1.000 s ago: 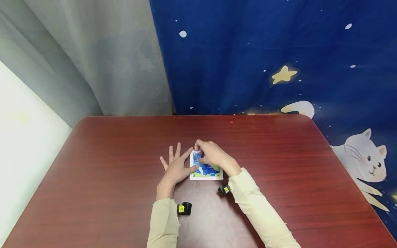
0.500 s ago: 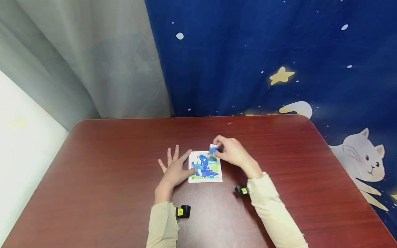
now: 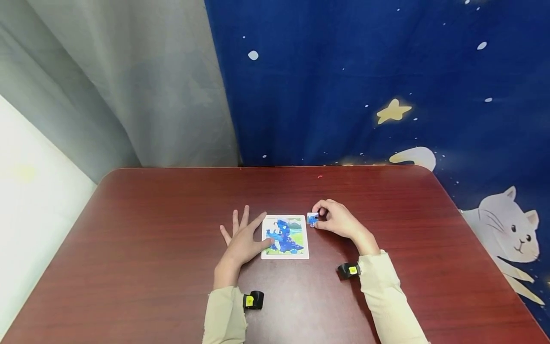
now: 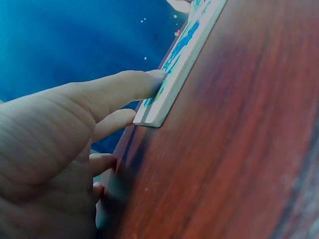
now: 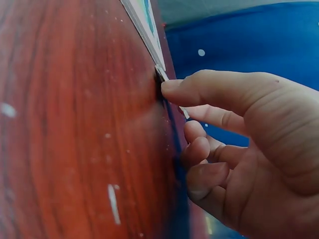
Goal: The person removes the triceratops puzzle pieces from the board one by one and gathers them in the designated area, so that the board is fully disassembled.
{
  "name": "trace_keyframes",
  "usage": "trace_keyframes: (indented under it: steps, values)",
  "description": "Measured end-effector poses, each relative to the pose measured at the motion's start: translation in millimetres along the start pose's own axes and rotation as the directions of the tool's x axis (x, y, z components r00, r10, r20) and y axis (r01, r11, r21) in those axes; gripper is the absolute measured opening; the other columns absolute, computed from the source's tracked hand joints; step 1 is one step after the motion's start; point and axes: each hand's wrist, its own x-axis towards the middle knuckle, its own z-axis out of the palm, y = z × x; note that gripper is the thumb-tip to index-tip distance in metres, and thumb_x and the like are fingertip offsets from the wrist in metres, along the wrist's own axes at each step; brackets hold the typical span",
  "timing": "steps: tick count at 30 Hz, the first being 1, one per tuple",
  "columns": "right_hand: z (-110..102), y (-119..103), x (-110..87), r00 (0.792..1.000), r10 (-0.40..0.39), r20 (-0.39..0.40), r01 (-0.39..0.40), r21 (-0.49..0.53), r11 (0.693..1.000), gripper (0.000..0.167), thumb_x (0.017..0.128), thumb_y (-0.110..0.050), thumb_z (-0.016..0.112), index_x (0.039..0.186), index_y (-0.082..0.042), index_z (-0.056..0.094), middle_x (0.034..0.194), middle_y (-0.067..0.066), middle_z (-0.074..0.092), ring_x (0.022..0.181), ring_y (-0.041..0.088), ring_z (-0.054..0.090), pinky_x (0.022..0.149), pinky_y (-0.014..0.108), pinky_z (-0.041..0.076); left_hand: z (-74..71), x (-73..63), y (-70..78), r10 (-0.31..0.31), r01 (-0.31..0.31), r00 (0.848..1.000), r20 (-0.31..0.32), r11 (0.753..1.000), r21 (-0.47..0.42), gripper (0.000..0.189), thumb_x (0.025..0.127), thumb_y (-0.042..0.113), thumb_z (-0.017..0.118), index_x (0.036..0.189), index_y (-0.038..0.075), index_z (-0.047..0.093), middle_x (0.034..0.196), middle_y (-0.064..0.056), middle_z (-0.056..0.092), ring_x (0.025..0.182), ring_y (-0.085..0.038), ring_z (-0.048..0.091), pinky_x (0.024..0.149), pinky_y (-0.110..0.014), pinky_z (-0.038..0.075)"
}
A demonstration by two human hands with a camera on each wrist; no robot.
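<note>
A square jigsaw puzzle in a white frame (image 3: pixel 285 256), with a blue dinosaur picture, lies on the table. White shows in its upper left part, where a piece is out. My left hand (image 3: pixel 241 244) spreads its fingers at the puzzle's left side. Its thumb (image 4: pixel 144 82) rests on the picture and the index fingertip touches the frame's edge. Just right of the frame, my right hand (image 3: pixel 342 223) pinches a small blue-and-white puzzle piece (image 3: pixel 312 219) between thumb and index finger. In the right wrist view that piece (image 5: pixel 160 73) appears edge-on, close over the table.
The dark red wooden table (image 3: pixel 163 267) has rounded far corners. A grey curtain (image 3: pixel 180 95) and a blue starry curtain (image 3: pixel 309 86) hang behind it. A tiny red scrap (image 3: pixel 320 177) lies near the far edge. Black wrist cameras (image 3: pixel 257 300) sit below both hands.
My right hand has lifted the piece from the puzzle's upper left, carried it right past the top right corner and lowered it beside the frame. My left hand has stayed at the puzzle.
</note>
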Motion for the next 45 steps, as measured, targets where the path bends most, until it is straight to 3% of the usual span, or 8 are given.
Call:
trace_keyframes:
  steps: [9, 16, 22, 27, 30, 35, 45]
  values:
    - [4, -1, 3.0, 1.000, 0.005, 0.015, -0.005, -0.027, 1.000, 0.027, 0.072, -0.006, 0.074, 0.095, -0.008, 0.060, 0.082, 0.004, 0.051, 0.063, 0.014, 0.044, 0.059, 0.027, 0.038, 0.0, -0.4, -1.7, -0.003, 0.003, 1.000, 0.000, 1.000, -0.006, 0.073, 0.078, 0.037, 0.073, 0.142, 0.023, 0.042, 0.154, -0.014, 0.006, 0.138, -0.036, -0.011, 0.096, -0.065, -0.017]
    - [1, -5, 2.1, 1.000, 0.009, 0.029, -0.009, -0.004, 1.000, 0.040, 0.073, -0.005, 0.074, 0.110, -0.002, 0.056, 0.085, 0.006, 0.051, 0.059, 0.013, 0.043, 0.058, 0.026, 0.038, -0.2, -0.8, -1.4, 0.006, -0.006, 1.000, -0.006, 1.000, -0.008, 0.072, 0.078, 0.037, 0.073, 0.142, 0.022, 0.042, 0.154, -0.014, 0.007, 0.139, -0.036, -0.011, 0.096, -0.065, -0.017]
    - [0, -22, 2.6, 0.996, -0.090, -0.016, 0.089, -0.036, 0.995, 0.031, 0.074, -0.005, 0.073, 0.103, -0.005, 0.062, 0.083, 0.005, 0.052, 0.059, 0.012, 0.045, 0.057, 0.025, 0.039, -1.5, -2.7, -0.4, 0.002, -0.002, 1.000, -0.012, 1.000, -0.004, 0.072, 0.078, 0.037, 0.073, 0.142, 0.022, 0.042, 0.154, -0.015, 0.007, 0.138, -0.037, -0.011, 0.096, -0.066, -0.017]
    - [14, -47, 9.6, 0.985, -0.164, 0.060, 0.170, -0.124, 0.978, 0.021, 0.076, -0.009, 0.071, 0.097, -0.008, 0.068, 0.082, 0.004, 0.056, 0.069, 0.014, 0.049, 0.063, 0.028, 0.042, -0.1, -1.1, -0.3, -0.005, 0.005, 1.000, -0.019, 1.000, 0.020, 0.072, 0.078, 0.041, 0.072, 0.141, 0.022, 0.042, 0.154, -0.014, 0.008, 0.139, -0.037, -0.010, 0.097, -0.066, -0.015]
    - [23, -58, 13.9, 0.986, -0.121, 0.117, 0.142, -0.185, 0.972, 0.020, 0.079, -0.010, 0.071, 0.099, -0.009, 0.069, 0.084, 0.001, 0.057, 0.076, 0.015, 0.052, 0.068, 0.029, 0.044, 0.7, -0.6, -0.1, -0.011, 0.012, 1.000, -0.016, 1.000, 0.028, 0.073, 0.077, 0.042, 0.073, 0.141, 0.023, 0.043, 0.154, -0.014, 0.008, 0.139, -0.037, -0.010, 0.097, -0.066, -0.015]
    - [30, -66, 19.3, 0.990, -0.031, 0.140, 0.067, -0.256, 0.964, 0.022, 0.078, -0.010, 0.073, 0.099, -0.010, 0.067, 0.089, 0.001, 0.057, 0.083, 0.016, 0.054, 0.075, 0.032, 0.045, 0.4, 0.0, 0.6, -0.011, 0.011, 1.000, -0.013, 1.000, 0.027, 0.073, 0.077, 0.042, 0.073, 0.141, 0.023, 0.043, 0.154, -0.015, 0.008, 0.138, -0.037, -0.009, 0.096, -0.067, -0.014]
    - [34, -66, 21.4, 0.987, -0.037, 0.155, 0.077, -0.255, 0.964, 0.027, 0.077, -0.007, 0.073, 0.101, -0.008, 0.063, 0.088, 0.002, 0.057, 0.081, 0.016, 0.053, 0.074, 0.033, 0.045, 0.0, 1.2, -0.9, -0.007, 0.007, 1.000, -0.009, 1.000, 0.021, 0.073, 0.077, 0.041, 0.073, 0.141, 0.023, 0.043, 0.154, -0.014, 0.007, 0.138, -0.037, -0.010, 0.096, -0.066, -0.015]
